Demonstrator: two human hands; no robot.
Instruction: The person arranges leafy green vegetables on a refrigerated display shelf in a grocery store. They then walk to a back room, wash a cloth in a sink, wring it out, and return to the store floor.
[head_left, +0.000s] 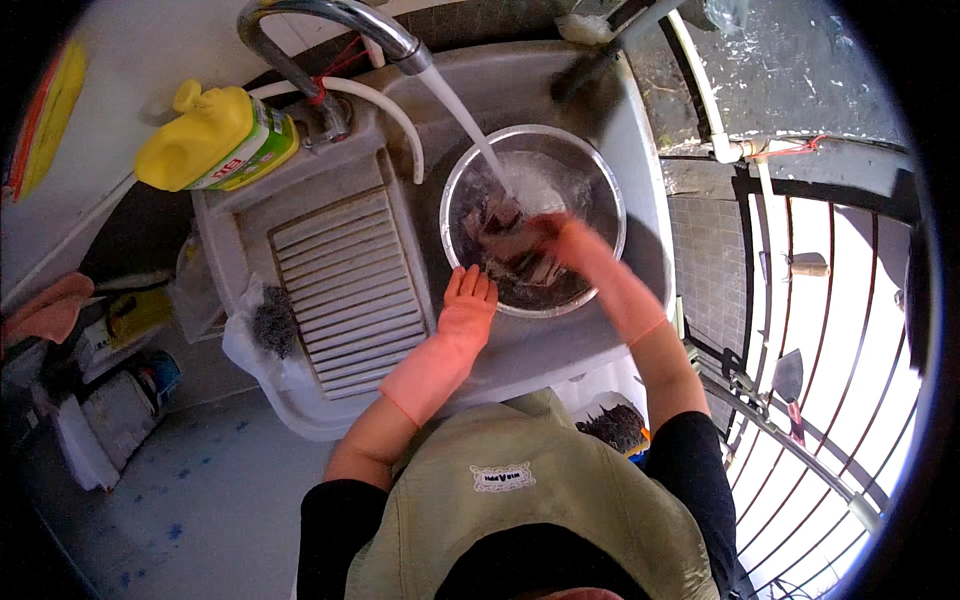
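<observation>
A round metal basin stands in the grey sink. A stream of water runs into it from the curved tap. Dark reddish-brown pieces lie in the water; their kind I cannot make out. My left hand, in a pink rubber glove, grips the basin's near left rim, fingertips over the edge. Inside the basin, my right hand, also in a pink glove, is among the brown pieces at the water. Motion blurs its fingers, so whether they hold a piece is unclear.
A ribbed washboard forms the sink's left side, with a dark scouring pad at its edge. A yellow jug stands behind it. A white hose curves beside the tap. Window bars are at the right.
</observation>
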